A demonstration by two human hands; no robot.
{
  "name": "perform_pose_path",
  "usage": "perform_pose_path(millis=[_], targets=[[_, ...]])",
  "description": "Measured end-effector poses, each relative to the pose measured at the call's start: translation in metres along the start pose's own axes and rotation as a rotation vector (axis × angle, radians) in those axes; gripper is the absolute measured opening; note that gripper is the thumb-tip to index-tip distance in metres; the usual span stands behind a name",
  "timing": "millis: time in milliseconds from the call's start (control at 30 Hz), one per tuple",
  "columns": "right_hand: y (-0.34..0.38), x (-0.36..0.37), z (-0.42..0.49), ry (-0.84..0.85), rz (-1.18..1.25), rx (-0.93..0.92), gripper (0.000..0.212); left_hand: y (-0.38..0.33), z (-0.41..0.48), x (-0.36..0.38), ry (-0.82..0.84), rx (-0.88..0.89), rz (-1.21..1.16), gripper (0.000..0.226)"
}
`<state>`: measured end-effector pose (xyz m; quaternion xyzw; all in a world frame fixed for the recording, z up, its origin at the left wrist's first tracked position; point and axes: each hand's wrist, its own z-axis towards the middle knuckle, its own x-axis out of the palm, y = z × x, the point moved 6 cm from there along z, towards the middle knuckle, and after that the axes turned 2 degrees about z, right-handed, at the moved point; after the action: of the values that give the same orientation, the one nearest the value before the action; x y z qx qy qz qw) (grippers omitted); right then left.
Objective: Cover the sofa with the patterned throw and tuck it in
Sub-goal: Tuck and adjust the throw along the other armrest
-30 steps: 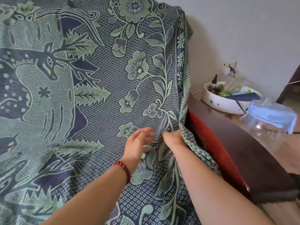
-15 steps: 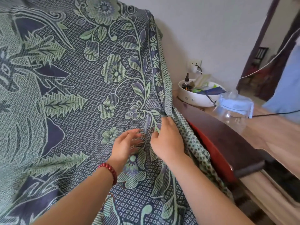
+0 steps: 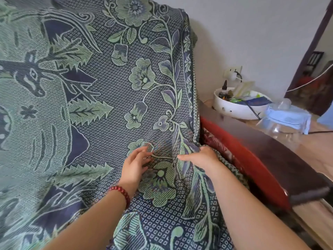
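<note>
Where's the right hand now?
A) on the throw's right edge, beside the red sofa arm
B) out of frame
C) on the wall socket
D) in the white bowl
A: the right hand rests on the throw at its right edge, next to the red sofa arm; its fingertips are hidden in the fold.

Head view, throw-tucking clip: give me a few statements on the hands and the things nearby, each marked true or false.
1. The patterned throw is spread out, its deer and flowers showing. True.
2. The red bead bracelet is on the right wrist. False: it is on the left wrist.
3. The right hand lies on the throw's edge, beside the dark wooden armrest. True.
4. The white bowl is empty. False: it holds a small dark bottle and other bits.
5. The left hand has its grip on the bowl. False: it rests on the throw, close to the right hand.
</note>
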<state>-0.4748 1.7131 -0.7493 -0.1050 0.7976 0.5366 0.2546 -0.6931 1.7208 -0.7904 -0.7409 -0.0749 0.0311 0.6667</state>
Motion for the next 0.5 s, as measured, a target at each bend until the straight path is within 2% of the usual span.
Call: perform_pose_path(millis=[67,133,167,300,400,500], targets=[[-0.004,0.005,0.007,0.028,0.088,0.017,0.069,0.004,-0.004,0.001,-0.056,0.020,-0.010,0.017],[-0.002,0.004,0.010,0.030,0.077,-0.020,0.051,0.002,-0.007,0.010,-0.066,0.037,0.000,0.015],[0.002,0.003,0.010,0.026,0.049,-0.051,0.048,-0.001,-0.007,0.015,-0.056,0.044,0.002,0.015],[0.005,0.004,0.015,0.106,-0.008,-0.084,0.096,-0.011,-0.004,0.026,-0.003,0.057,-0.011,0.019],[-0.003,0.009,0.019,0.170,0.002,-0.028,0.107,-0.010,-0.006,0.026,0.014,0.044,-0.024,0.018],[-0.011,0.009,0.025,0.142,0.014,-0.002,0.111,-0.009,-0.009,0.025,0.006,0.030,-0.033,0.016]])
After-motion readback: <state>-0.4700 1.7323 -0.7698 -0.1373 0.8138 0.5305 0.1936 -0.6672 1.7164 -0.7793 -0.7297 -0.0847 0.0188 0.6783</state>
